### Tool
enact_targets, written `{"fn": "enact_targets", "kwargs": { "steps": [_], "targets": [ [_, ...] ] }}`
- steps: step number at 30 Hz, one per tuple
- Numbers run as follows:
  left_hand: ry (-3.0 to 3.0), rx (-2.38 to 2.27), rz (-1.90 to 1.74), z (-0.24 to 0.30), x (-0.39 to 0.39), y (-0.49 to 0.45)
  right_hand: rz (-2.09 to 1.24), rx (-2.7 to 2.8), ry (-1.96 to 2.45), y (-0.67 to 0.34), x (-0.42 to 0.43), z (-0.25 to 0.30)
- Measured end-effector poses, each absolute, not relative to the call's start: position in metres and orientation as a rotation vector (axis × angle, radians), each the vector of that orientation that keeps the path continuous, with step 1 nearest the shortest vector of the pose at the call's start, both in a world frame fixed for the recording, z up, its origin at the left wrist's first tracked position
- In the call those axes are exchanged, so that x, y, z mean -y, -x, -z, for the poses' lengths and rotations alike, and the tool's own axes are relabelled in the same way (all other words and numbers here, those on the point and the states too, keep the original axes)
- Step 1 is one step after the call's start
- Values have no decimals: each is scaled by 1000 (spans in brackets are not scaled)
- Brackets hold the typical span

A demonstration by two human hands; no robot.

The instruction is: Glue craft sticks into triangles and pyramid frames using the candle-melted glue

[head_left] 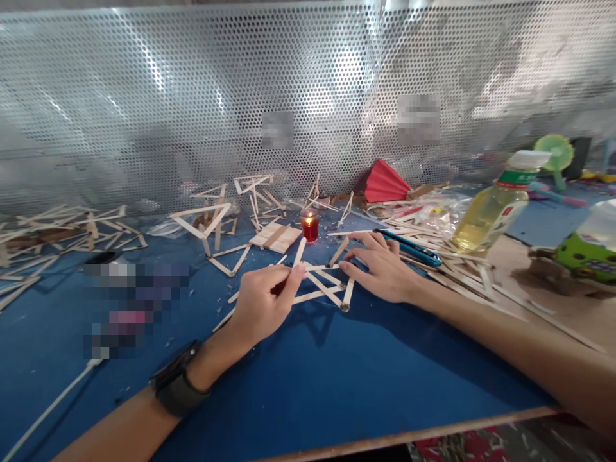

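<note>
At the far left of the frame, a heap of joined wooden sticks is lying on a blue tabletop that is showing specks of debris. Below it, a pixelated patch is hiding some object, and a white cable is running from it to the lower left corner. Behind everything, a perforated metal screen is filling the top of the picture, catching bright glints. Left of centre, small stick structures are standing near a flat stick panel. I am wearing a dark watch on my left wrist. My left hand, at centre, is pinching a pale stick, thumb and forefinger clamped together on it. A lit red candle is burning just beyond. The stick frame is sitting at centre, between my hands. My right hand is reaching its right end, fingers spreading loosely, thumb and forefinger apart. Behind that hand, a blue cutter is lying by loose sticks, below a red pleated paper. On the right, an oil bottle is leaning; a green fan is standing farther back.
</note>
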State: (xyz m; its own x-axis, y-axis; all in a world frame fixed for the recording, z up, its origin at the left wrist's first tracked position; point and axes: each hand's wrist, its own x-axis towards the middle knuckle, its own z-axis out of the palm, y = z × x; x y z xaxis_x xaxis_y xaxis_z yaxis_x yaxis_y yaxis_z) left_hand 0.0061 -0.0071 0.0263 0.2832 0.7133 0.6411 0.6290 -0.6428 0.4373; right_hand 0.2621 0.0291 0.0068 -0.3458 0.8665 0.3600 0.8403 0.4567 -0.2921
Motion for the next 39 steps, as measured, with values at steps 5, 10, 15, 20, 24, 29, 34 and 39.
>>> {"fn": "enact_targets", "kwargs": {
  "steps": [5, 10, 15, 20, 24, 29, 34, 39],
  "targets": [
    [-2470, -1223, -1501, -29, 10, -6, -332, 2063, 1492, -262, -27, -16],
    [-2491, -1210, -1519, -26, 6, -4, -577, 1997, 1432, -258, -25, -21],
    [-2518, -1206, -1380, -23, 2, -4, -764, 1945, 1251, -260, -30, -15],
    [-2491, -1266, -1304, -23, -3, -2, -948, 1781, 1185, -264, -41, -6],
    [-2436, -1330, -1295, -23, -9, 4, -1038, 1643, 1150, -264, -46, -3],
    [-2441, -1399, -1212, -22, -15, 12, -1078, 1530, 1176, -263, -46, -4],
    [-2497, -1505, -1134, -21, -23, 18, -1002, 1533, 1163, -267, -44, -7],
    [-2701, -1627, -1107, -22, -23, 20, -957, 1526, 1131, -269, -45, -9]
  ]
}}
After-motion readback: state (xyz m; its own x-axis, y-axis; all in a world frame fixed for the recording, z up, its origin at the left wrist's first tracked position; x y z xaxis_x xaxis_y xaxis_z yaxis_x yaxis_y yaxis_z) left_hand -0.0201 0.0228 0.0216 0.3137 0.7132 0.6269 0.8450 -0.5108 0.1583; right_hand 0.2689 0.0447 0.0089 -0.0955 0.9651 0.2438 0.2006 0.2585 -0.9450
